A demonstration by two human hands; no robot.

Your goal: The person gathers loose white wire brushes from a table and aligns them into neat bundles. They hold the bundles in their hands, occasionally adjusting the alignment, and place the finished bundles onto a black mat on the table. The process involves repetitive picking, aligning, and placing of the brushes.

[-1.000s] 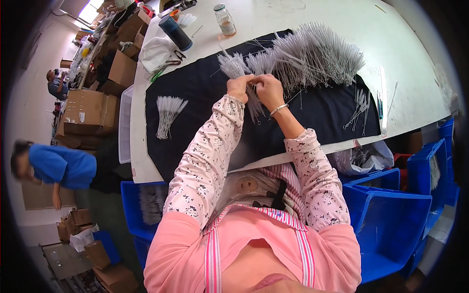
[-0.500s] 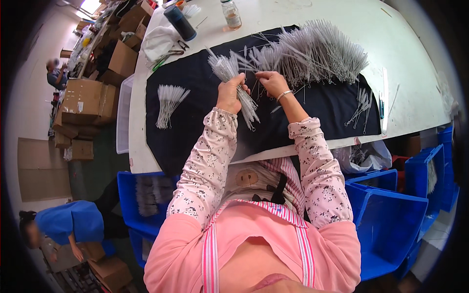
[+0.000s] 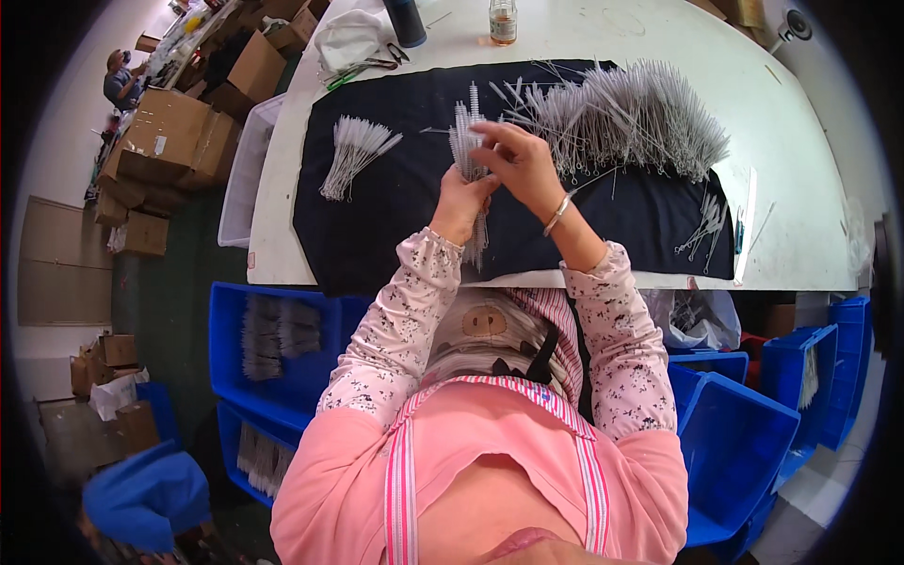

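Note:
My left hand is closed around an upright bundle of thin wire brushes with pale bristles; their wire ends hang below the fist. My right hand is over the upper right side of this bundle, its fingers slightly blurred, curved and apart at the bristles. To the right, a large heap of similar brushes lies on a dark cloth. A smaller fanned bunch of brushes rests on the cloth at the left. Several loose brushes lie near its right edge.
At the white table's far side stand a dark cylinder and a small glass bottle. Snips lie beside a white cloth. Blue bins flank me below the table. Cardboard boxes and another person are at the left.
My right hand has moved from the heap's left edge up and over to the held bundle. The bundle has swung more upright. My view has shifted, and the blue-clad person at lower left is less visible.

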